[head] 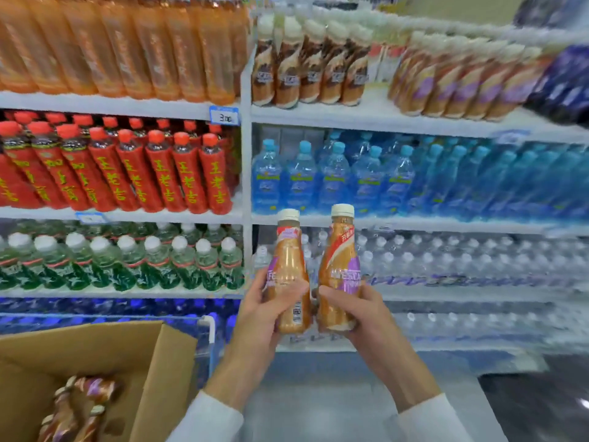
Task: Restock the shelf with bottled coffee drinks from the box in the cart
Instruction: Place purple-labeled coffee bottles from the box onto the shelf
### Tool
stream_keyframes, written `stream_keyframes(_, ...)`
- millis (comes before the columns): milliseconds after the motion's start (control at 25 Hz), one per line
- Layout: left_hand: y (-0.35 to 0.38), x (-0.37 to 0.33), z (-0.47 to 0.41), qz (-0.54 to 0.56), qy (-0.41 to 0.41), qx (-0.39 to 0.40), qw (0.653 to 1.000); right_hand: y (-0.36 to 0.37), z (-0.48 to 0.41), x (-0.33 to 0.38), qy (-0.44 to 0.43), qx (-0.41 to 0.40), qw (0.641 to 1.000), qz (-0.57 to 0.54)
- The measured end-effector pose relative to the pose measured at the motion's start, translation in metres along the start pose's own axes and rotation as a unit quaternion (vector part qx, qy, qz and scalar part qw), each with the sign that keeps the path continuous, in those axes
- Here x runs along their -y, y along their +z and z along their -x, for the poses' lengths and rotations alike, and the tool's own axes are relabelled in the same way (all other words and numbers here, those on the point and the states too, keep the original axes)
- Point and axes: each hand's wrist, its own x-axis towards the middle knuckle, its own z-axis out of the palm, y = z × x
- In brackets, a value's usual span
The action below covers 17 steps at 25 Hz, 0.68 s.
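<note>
Left hand (264, 309): fingers and thumb curled round the lower body of first coffee bottle (288, 269), held upright, cap up.
Right hand (360, 311): wrapped round the lower half of second coffee bottle (339, 263), upright, just beside the first.
Both bottles: mid-scene, in front of the clear water rows (446, 256).
Box (153, 362): near left, flaps open; spare coffee bottles (79, 406) lie inside.
Cart rail (208, 330): white, just right of the box.
Shelf (366, 118): matching purple-label bottles (462, 87) on far top right row.

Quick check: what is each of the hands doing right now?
Left hand: grips the left tan plastic coffee bottle with a cream cap.
Right hand: grips the right tan plastic coffee bottle, same cream cap.
</note>
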Motion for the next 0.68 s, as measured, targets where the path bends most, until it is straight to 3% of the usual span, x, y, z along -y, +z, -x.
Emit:
stream_keyframes(280, 0.113, 0.014, -0.021, -0.012, -0.034, 0.068, 0.997, -0.085, 0.014, 0.052, -0.080, -0.090, 0.993, -0.008)
stream_keyframes(440, 0.150, 0.017, -0.054, 0.026, -0.069, 0.061, 0.995, -0.125, 0.002, 0.069, -0.089, -0.115, 0.989, -0.020)
stream_keyframes(680, 0.198, 0.026, -0.127, 0.006, -0.039, 0.093, 0.995, -0.176, -0.055, 0.097, -0.112, -0.124, 0.985, -0.039)
